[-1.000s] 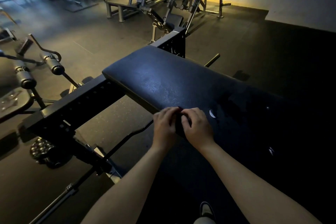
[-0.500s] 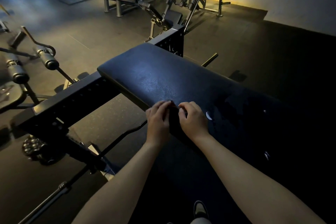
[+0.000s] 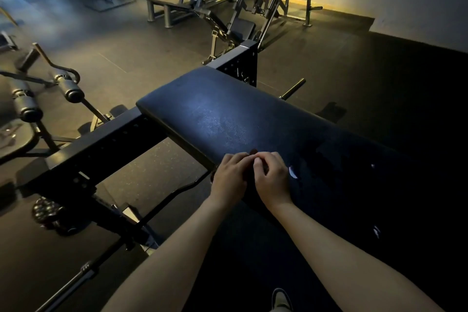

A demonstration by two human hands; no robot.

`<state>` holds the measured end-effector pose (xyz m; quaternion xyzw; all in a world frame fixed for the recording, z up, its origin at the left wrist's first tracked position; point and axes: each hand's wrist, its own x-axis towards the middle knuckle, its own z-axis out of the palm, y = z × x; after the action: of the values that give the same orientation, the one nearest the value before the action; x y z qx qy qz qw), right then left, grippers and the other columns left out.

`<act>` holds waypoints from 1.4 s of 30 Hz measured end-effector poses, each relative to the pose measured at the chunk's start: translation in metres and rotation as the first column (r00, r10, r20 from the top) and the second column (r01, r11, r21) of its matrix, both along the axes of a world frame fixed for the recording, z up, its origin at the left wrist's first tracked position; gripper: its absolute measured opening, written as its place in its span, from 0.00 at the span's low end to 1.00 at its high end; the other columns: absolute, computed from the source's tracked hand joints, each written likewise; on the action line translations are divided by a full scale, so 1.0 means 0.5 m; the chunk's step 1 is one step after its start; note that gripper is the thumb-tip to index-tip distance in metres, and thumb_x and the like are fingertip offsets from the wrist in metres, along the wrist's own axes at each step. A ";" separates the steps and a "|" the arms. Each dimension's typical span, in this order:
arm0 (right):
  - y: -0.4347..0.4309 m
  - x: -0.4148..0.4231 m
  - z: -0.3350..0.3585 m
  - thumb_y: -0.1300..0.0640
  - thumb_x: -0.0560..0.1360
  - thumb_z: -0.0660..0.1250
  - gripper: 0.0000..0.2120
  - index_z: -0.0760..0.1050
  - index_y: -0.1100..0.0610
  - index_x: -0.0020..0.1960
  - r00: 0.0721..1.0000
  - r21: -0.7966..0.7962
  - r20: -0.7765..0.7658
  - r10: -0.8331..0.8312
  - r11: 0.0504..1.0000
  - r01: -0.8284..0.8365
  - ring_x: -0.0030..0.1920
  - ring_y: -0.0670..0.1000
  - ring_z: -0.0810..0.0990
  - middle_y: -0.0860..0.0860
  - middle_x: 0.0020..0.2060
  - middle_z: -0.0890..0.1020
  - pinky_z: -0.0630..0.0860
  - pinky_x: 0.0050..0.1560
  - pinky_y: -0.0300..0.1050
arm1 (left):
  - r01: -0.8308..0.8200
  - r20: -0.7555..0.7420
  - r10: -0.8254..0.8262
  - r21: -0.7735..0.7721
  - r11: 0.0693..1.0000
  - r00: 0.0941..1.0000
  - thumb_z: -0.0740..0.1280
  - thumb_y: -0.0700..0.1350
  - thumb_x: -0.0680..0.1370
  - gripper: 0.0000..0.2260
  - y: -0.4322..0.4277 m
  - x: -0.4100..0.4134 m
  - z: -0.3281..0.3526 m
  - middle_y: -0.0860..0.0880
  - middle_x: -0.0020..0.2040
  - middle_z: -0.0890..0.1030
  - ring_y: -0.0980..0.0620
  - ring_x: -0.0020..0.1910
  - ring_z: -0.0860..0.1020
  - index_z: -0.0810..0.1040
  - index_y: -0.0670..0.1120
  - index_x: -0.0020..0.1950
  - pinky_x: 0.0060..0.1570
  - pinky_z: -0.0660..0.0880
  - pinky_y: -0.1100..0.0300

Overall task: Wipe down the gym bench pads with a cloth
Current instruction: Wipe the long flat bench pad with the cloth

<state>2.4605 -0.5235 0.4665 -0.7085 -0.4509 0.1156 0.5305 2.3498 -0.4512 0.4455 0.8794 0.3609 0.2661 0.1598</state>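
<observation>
My left hand (image 3: 229, 175) and right hand (image 3: 272, 177) both grip the dark cloth (image 3: 250, 178), bunching it on the bench pad (image 3: 215, 114), probably to wipe.

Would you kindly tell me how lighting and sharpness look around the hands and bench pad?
Head view: dim overall; a bluish sheen lights the bench pad at its far end, the near right sinks into black; the cloth between left hand and right hand barely shows; far-left background blurs.
</observation>
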 end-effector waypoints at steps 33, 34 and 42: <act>-0.153 0.004 -0.021 0.53 0.77 0.66 0.15 0.80 0.53 0.62 0.857 -0.338 0.460 0.232 0.938 -0.073 0.61 0.51 0.75 0.48 0.58 0.79 0.68 0.58 0.51 | -0.141 0.326 0.270 -0.368 0.919 0.906 0.61 0.42 0.84 0.14 -0.175 -0.020 -0.020 0.55 0.62 0.70 0.55 0.60 0.64 0.77 0.50 0.69 0.61 0.61 0.68; -0.157 0.011 -0.020 0.53 0.78 0.67 0.16 0.79 0.53 0.64 0.853 -0.363 0.448 0.270 0.926 -0.102 0.63 0.51 0.73 0.47 0.60 0.78 0.67 0.60 0.51 | -0.173 0.324 0.299 -0.364 0.915 0.898 0.60 0.42 0.84 0.14 -0.156 -0.026 -0.020 0.53 0.63 0.71 0.53 0.61 0.64 0.76 0.49 0.69 0.62 0.64 0.62; -0.167 0.021 -0.010 0.58 0.79 0.66 0.14 0.79 0.55 0.63 0.912 -0.286 0.326 0.251 0.945 -0.158 0.62 0.50 0.76 0.48 0.59 0.81 0.71 0.64 0.51 | -0.302 0.236 0.420 -0.410 0.861 0.876 0.58 0.45 0.85 0.15 -0.157 0.017 -0.023 0.48 0.69 0.66 0.47 0.65 0.62 0.74 0.50 0.71 0.62 0.65 0.55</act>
<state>2.4709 -0.6071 0.4617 -0.7279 -0.5935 0.0968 0.3294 2.3585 -0.5298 0.4339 0.6957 0.5334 0.3586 0.3207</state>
